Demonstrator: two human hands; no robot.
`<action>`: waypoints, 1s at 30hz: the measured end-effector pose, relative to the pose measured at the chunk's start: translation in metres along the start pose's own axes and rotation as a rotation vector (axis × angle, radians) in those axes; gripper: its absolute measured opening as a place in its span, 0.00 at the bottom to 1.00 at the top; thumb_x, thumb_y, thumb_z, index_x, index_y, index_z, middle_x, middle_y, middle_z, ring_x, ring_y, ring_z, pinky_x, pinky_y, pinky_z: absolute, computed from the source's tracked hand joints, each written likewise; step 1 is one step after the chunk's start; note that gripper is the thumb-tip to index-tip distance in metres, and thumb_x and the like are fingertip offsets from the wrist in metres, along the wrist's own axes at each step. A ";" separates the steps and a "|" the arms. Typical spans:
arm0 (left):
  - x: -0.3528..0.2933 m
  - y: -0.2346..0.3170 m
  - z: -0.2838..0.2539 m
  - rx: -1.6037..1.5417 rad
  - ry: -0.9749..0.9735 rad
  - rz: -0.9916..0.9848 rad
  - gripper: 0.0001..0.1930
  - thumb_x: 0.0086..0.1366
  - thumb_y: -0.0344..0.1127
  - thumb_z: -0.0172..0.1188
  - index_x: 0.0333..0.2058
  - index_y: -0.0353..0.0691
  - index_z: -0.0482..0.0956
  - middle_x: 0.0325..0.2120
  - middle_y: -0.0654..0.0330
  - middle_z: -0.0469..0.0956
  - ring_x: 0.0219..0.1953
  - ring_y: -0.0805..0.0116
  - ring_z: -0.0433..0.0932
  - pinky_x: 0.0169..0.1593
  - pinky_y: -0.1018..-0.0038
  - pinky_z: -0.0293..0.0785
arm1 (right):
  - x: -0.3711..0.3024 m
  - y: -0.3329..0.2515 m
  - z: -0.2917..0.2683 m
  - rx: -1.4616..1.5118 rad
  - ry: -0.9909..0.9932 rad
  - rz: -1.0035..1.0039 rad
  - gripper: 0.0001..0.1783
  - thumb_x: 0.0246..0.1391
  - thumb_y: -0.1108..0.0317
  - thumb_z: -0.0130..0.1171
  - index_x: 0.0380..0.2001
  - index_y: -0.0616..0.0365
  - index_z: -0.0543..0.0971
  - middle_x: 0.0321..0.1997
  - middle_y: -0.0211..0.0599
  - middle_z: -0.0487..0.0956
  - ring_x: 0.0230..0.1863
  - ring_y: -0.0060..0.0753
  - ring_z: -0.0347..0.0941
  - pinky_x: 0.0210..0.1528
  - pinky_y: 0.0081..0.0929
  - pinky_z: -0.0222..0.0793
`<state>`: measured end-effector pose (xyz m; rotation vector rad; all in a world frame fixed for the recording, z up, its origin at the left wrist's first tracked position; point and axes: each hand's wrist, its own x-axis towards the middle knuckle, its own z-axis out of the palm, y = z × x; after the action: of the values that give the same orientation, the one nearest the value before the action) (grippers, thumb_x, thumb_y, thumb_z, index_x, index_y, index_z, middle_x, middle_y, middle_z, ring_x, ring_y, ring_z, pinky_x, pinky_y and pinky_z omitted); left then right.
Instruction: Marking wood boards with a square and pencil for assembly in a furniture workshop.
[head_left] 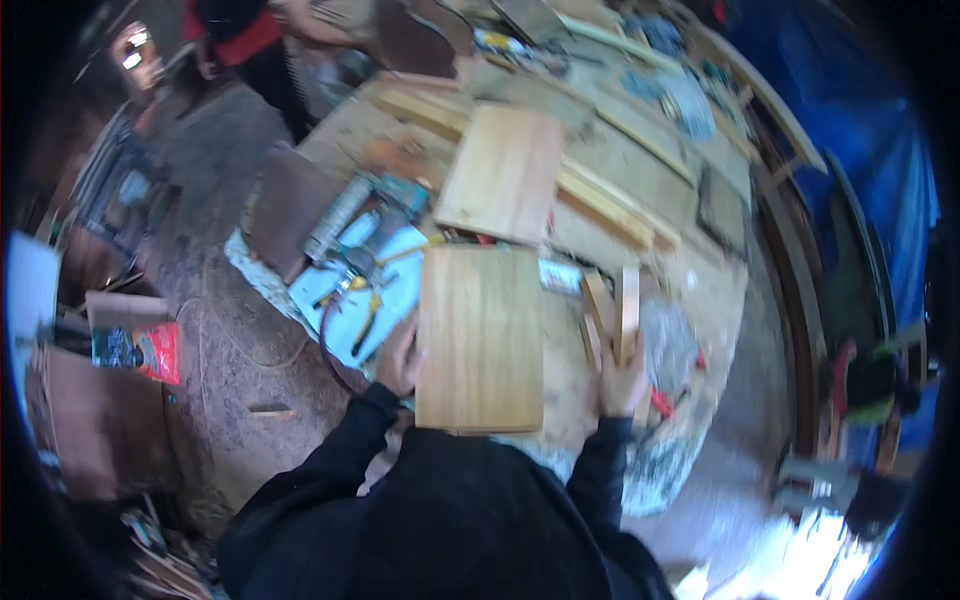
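A pale rectangular wooden board stands close in front of me at the near edge of the workbench. My left hand is closed against its left edge, the fingertips partly hidden by the wood. On the other side, my right hand grips a short wooden strip, which points away from me. Just left of that strip are more short wood pieces; whether the hand touches them I cannot tell. A second wooden board lies beyond the first one.
Left of the boards, a power tool and yellow-handled pliers lie on a light blue sheet. Long wood strips cross the workbench. A clear plastic bag lies beside my right hand. A person stands at the far left.
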<state>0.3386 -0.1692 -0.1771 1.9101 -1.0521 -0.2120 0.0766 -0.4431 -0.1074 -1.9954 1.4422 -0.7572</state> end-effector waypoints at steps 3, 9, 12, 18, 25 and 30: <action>0.013 0.010 -0.005 -0.024 0.015 0.060 0.32 0.64 0.42 0.51 0.62 0.28 0.61 0.60 0.38 0.65 0.64 0.41 0.62 0.67 0.57 0.54 | 0.003 -0.024 -0.012 0.004 0.088 -0.030 0.39 0.49 0.60 0.66 0.63 0.58 0.64 0.54 0.57 0.76 0.54 0.53 0.74 0.53 0.38 0.70; 0.009 0.005 0.002 0.029 -0.023 0.051 0.32 0.64 0.40 0.51 0.63 0.28 0.60 0.61 0.39 0.64 0.64 0.42 0.61 0.67 0.57 0.53 | -0.006 -0.001 -0.010 -0.068 -0.019 -0.079 0.39 0.47 0.64 0.66 0.63 0.56 0.64 0.52 0.54 0.77 0.49 0.56 0.75 0.51 0.42 0.70; 0.005 0.006 0.003 0.044 -0.024 0.038 0.32 0.64 0.40 0.51 0.63 0.28 0.60 0.61 0.39 0.64 0.65 0.42 0.61 0.68 0.57 0.52 | -0.017 0.027 -0.001 -0.198 -0.034 -0.229 0.40 0.46 0.64 0.65 0.63 0.57 0.64 0.53 0.53 0.76 0.51 0.54 0.74 0.53 0.43 0.68; 0.005 0.005 0.000 -0.002 -0.017 0.097 0.32 0.65 0.41 0.51 0.63 0.27 0.59 0.61 0.40 0.65 0.64 0.42 0.62 0.67 0.56 0.53 | -0.007 0.022 0.004 -0.172 -0.031 -0.152 0.41 0.48 0.61 0.65 0.64 0.58 0.62 0.52 0.51 0.76 0.53 0.52 0.72 0.57 0.43 0.64; 0.008 0.003 0.003 -0.027 -0.017 0.082 0.31 0.65 0.39 0.51 0.62 0.26 0.60 0.60 0.38 0.65 0.63 0.42 0.63 0.66 0.58 0.56 | 0.010 0.017 0.013 -0.319 -0.104 -0.173 0.39 0.49 0.55 0.64 0.63 0.55 0.63 0.51 0.48 0.77 0.52 0.49 0.73 0.54 0.48 0.65; 0.005 0.001 0.002 -0.017 0.000 0.083 0.31 0.65 0.39 0.51 0.62 0.26 0.60 0.59 0.39 0.66 0.62 0.42 0.63 0.66 0.57 0.55 | 0.014 0.019 0.014 -0.259 -0.146 -0.152 0.37 0.50 0.57 0.62 0.63 0.55 0.64 0.50 0.49 0.77 0.50 0.51 0.74 0.52 0.44 0.67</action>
<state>0.3403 -0.1740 -0.1765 1.8473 -1.1236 -0.1739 0.0780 -0.4600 -0.1288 -2.3260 1.3715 -0.4925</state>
